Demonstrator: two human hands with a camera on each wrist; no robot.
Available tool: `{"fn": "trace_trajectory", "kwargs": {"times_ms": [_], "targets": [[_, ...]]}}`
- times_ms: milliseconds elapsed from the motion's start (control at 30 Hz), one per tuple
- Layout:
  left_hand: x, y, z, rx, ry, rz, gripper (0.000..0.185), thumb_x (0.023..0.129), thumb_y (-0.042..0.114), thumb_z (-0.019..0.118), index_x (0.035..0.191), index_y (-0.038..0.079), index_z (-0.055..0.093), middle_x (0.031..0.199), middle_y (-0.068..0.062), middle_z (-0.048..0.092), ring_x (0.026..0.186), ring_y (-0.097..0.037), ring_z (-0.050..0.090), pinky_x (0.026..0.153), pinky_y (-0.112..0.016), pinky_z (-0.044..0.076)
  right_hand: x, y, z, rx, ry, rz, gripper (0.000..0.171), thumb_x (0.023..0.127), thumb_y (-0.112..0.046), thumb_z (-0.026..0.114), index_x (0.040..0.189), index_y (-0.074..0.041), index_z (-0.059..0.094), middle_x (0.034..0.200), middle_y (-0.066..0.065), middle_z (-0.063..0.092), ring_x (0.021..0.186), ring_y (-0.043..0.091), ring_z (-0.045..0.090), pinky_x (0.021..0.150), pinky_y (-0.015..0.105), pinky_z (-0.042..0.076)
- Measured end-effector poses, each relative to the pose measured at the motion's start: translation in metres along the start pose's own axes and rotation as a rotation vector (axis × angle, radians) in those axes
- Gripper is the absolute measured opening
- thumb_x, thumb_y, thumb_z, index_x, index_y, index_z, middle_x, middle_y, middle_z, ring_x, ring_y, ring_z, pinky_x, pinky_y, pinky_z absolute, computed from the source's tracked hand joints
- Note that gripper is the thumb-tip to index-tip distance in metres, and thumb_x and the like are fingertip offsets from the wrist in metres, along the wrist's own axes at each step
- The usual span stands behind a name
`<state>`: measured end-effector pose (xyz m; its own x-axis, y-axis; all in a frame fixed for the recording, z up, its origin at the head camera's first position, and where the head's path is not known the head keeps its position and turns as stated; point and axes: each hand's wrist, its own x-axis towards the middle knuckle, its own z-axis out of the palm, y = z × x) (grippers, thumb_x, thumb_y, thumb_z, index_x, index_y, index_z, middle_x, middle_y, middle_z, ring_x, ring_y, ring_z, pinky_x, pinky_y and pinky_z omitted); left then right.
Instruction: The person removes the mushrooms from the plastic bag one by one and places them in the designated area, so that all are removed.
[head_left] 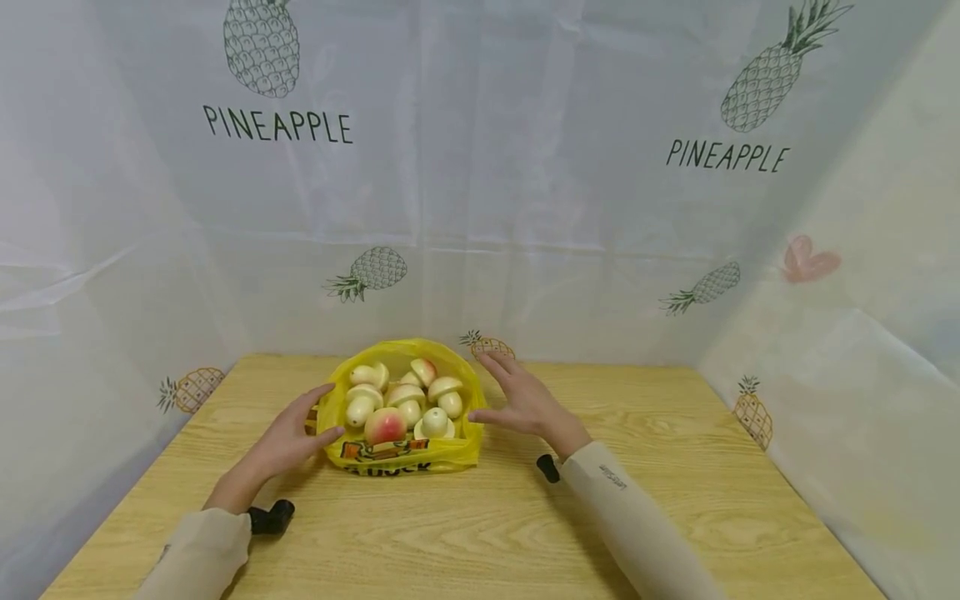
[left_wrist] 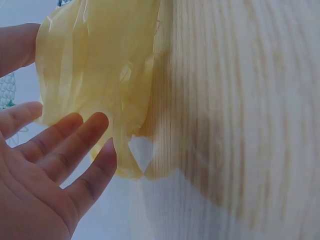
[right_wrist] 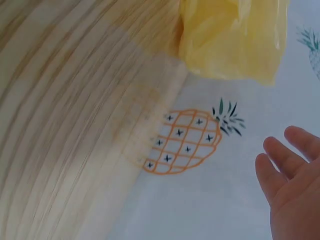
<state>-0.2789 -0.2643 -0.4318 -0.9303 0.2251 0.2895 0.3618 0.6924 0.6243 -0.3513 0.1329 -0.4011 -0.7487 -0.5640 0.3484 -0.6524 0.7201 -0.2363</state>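
Note:
A yellow plastic bag (head_left: pixel 453 457) stands on the wooden table with its mouth spread wide. Inside it lie several cream-coloured mushrooms (head_left: pixel 406 394), and one at the front has a pinkish-red cap (head_left: pixel 386 427). At the bag's left side is my left hand (head_left: pixel 281 437), fingers spread and loosely bent. In the left wrist view its thumb and fingertips come close to the bag (left_wrist: pixel 95 60); whether they touch it I cannot tell. My right hand (head_left: pixel 522 403) reaches toward the bag's right rim with extended fingers, thumb near the plastic. Neither hand grips anything.
The light wooden table (head_left: pixel 637 483) extends to both sides and in front of the bag. White sheeting (head_left: pixel 540 192) printed with pineapples hangs behind the table and along both sides. Each wrist wears a black device (head_left: pixel 273 517).

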Motion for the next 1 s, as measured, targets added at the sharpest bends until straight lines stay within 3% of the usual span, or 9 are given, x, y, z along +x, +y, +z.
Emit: {"fn": "trace_trajectory", "kwargs": {"times_ms": [167,300,500,700,1000], "targets": [[0.0,-0.001,0.002,-0.016,0.011,0.003,0.076,0.089,0.033,0.069,0.146,0.001,0.032,0.142,-0.028,0.037,0.111,-0.039,0.051,0.084,-0.049,0.048,0.006,-0.008,0.004,0.033,-0.018,-0.025,0.099,0.075,-0.075,0.058,0.154,-0.036,0.012,0.158,-0.002,0.016,0.139,0.031,0.028,0.097,0.056,0.039],[0.0,-0.001,0.003,-0.017,0.007,0.002,0.077,0.088,0.034,0.069,0.147,0.001,0.032,0.141,-0.027,0.037,0.111,-0.039,0.05,0.084,-0.048,0.048,0.012,-0.014,0.009,0.047,-0.03,-0.049,0.099,0.076,-0.076,0.057,0.154,-0.028,0.019,0.158,-0.002,0.015,0.142,0.029,0.022,0.099,0.057,0.036],[0.0,-0.003,0.003,-0.016,0.01,0.002,0.078,0.088,0.033,0.071,0.147,0.001,0.031,0.142,-0.026,0.037,0.113,-0.039,0.05,0.086,-0.05,0.046,0.022,-0.027,0.012,0.108,-0.057,-0.07,0.097,0.077,-0.076,0.056,0.154,-0.031,0.019,0.158,-0.006,0.012,0.142,0.028,0.022,0.1,0.057,0.035],[0.001,0.0,0.003,-0.012,0.011,0.005,0.078,0.087,0.032,0.072,0.147,0.001,0.031,0.142,-0.028,0.036,0.114,-0.041,0.049,0.091,-0.058,0.04,0.029,-0.036,0.012,0.149,-0.07,-0.086,0.093,0.079,-0.071,0.058,0.153,-0.031,0.021,0.157,0.001,0.019,0.14,0.03,0.026,0.101,0.057,0.034],[0.0,-0.001,0.004,-0.007,0.013,0.002,0.078,0.086,0.028,0.072,0.147,0.001,0.031,0.143,-0.027,0.035,0.113,-0.041,0.05,0.089,-0.057,0.042,0.041,-0.045,0.015,0.133,-0.094,-0.107,0.089,0.078,-0.076,0.053,0.151,-0.038,0.021,0.154,0.004,0.025,0.136,0.026,0.033,0.1,0.053,0.037]]}}
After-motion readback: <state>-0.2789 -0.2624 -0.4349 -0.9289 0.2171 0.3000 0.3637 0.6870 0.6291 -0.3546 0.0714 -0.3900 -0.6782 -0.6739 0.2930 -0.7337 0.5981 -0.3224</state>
